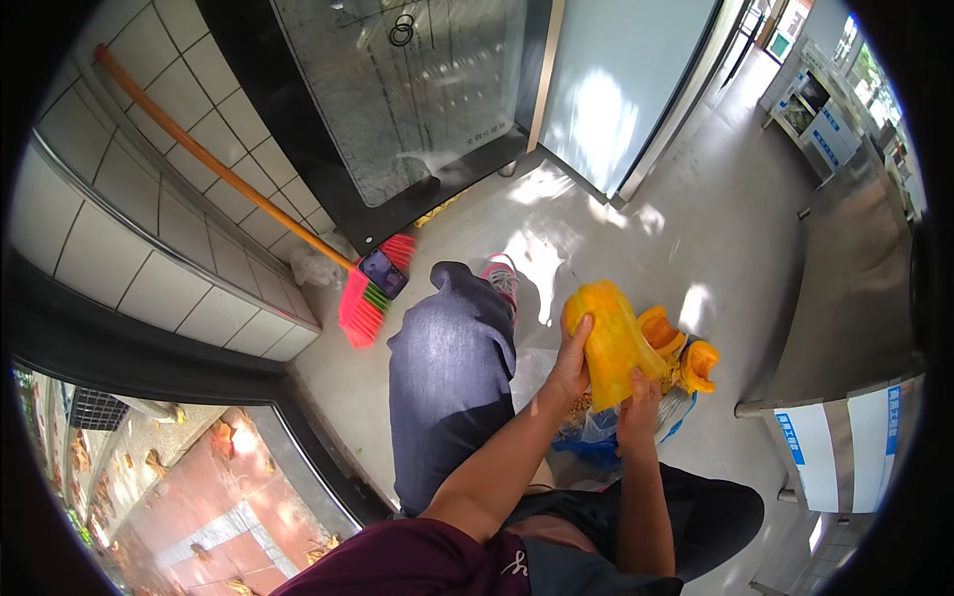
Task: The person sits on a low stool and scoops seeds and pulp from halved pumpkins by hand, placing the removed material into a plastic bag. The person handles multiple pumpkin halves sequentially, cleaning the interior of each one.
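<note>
A large peeled piece of orange-yellow pumpkin (617, 339) is held over my lap, tilted. My left hand (572, 359) grips its left side, thumb along the surface. At the lower right end, my right hand (639, 408) has its fingers against the edge; whether they also hold a small tool is hidden. Just beyond lie a hollowed pumpkin chunk (660, 332) and a smaller cut pumpkin piece (699, 365), beside stringy pulp. Under my hands, a blue plastic bag (587, 451) and clear plastic lie on the floor, with seed-like scraps partly covered by my arms.
An orange-handled broom (216, 162) leans on the tiled wall at left, a phone (383, 273) resting by its pink bristles. A glass-fronted cabinet (417, 97) stands ahead. Stainless steel units (842, 261) line the right. At lower left, a door frame (309, 439) borders outdoor paving.
</note>
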`<state>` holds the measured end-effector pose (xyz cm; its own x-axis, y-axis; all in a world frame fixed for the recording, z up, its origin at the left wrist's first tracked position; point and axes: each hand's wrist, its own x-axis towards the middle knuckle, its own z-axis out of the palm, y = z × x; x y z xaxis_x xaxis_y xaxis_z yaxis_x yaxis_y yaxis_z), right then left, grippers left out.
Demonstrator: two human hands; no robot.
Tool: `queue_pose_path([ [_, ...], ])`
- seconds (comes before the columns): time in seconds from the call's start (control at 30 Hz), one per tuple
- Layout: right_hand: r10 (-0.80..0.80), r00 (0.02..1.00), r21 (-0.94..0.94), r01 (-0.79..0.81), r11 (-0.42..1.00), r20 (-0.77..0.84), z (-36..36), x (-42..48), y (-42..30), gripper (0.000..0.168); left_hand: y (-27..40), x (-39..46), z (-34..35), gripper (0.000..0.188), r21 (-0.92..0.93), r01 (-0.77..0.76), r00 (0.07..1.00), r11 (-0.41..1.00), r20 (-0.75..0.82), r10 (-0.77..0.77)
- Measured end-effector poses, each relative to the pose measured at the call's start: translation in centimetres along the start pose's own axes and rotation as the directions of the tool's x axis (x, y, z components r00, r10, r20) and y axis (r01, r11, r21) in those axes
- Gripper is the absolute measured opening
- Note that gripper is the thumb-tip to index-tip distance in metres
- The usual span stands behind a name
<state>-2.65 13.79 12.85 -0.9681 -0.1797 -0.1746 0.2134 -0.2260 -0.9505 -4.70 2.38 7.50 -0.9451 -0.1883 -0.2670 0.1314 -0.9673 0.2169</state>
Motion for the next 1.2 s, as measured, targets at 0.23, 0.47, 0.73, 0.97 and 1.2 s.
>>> queue_pose_path([
  [0.23,-0.088,0.973,-0.150,0.056,0.987,-0.216,1.2,-0.4,2.5,0.037,-0.9,-0.3,0.5,0.057,-0.033,-0.055,0.981,0.998,-0.187,0.048],
  [0.47,-0.113,0.964,-0.268,0.046,0.962,-0.242,0.2,0.0,4.4,0.033,-2.5,1.5,-2.3,0.059,0.019,-0.014,0.991,1.000,-0.130,0.017],
  [0.73,-0.250,0.910,-0.163,0.206,0.965,-0.330,0.1,0.3,4.4,0.028,-3.4,0.1,0.0,0.059,0.156,-0.075,0.957,0.985,-0.266,0.115],
  [0.97,-0.587,0.788,-0.527,0.425,0.736,-0.183,-0.1,-0.1,3.2,0.016,-3.0,0.0,-0.1,0.052,-0.066,0.176,0.982,0.982,-0.064,-0.180],
  [1.2,-0.626,0.778,-0.569,0.495,0.657,-0.045,-1.8,0.8,3.7,0.021,-2.4,-0.2,0.9,0.058,0.013,0.125,0.975,0.992,-0.186,-0.120],
])
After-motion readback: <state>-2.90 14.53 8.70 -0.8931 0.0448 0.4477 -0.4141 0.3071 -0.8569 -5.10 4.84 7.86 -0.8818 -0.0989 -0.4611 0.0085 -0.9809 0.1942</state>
